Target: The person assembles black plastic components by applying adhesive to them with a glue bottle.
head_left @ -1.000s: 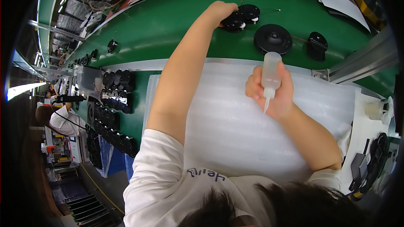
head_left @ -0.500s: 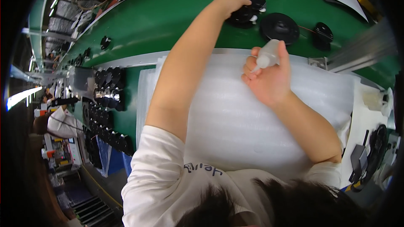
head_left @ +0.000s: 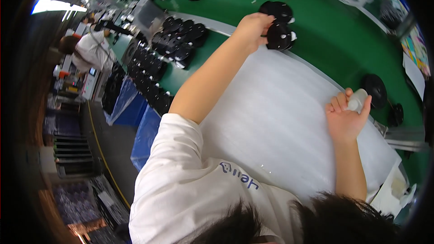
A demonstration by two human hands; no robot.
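Observation:
My left hand [head_left: 254, 30] is closed at the far edge of the white foam sheet [head_left: 271, 108]. Its fingers grip a pair of black round parts with small white tabs: a farther disc [head_left: 279, 11] and a nearer disc [head_left: 279, 36]. How the two are joined, if at all, I cannot tell. On the right, my right hand [head_left: 346, 119] is wrapped round a small translucent white bottle [head_left: 357, 100], which lies tilted in the fingers. Just beyond that hand, a larger black dome-shaped part [head_left: 374, 91] rests on the green bench [head_left: 235, 0].
Rows of black round parts [head_left: 178, 40] stand at the left, beside a grey box [head_left: 148, 14]. Blue plastic-lined bins [head_left: 147, 138] are below them. A small black part [head_left: 396, 114] lies at far right. Another person [head_left: 92, 49] works at far left.
My left hand has moved left with the black discs, away from the dome-shaped part. The view has turned. My right hand keeps hold of the bottle.

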